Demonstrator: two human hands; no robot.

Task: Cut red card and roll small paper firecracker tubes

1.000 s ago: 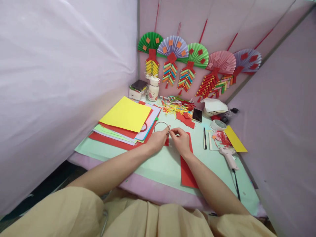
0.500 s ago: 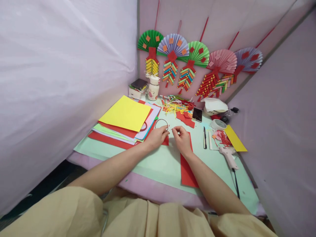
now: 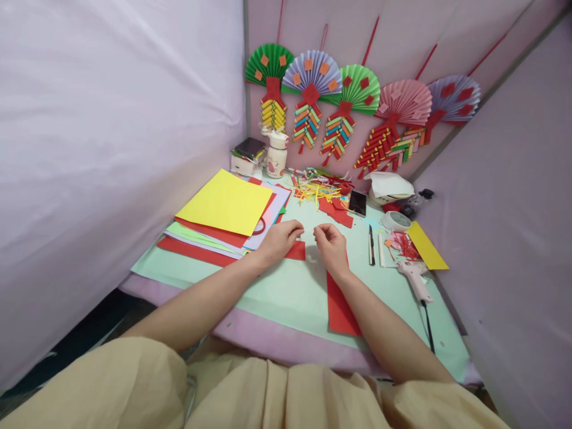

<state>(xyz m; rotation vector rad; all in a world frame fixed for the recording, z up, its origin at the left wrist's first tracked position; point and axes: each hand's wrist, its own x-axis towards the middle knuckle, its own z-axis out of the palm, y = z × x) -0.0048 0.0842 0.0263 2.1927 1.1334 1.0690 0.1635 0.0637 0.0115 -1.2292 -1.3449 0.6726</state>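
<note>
left hand [image 3: 280, 236] curled, contents cannot be told | right hand [image 3: 329, 245] pinched shut, grip unclear | both held over red paper sheet [image 3: 340, 304] on surface [image 3: 286, 292] | yellow sheet [image 3: 226, 202] stacked left

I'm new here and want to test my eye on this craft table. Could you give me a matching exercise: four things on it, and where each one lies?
Things:
1. yellow sheet
2. glue gun
3. phone
4. mug

Places:
A. back of the table, by the wall
B. top of the paper stack, at the left
C. near the right edge, cord trailing toward the person
D. beside the heap of paper strips, behind the pen

Pairs: 1-B, 2-C, 3-D, 4-A
</note>
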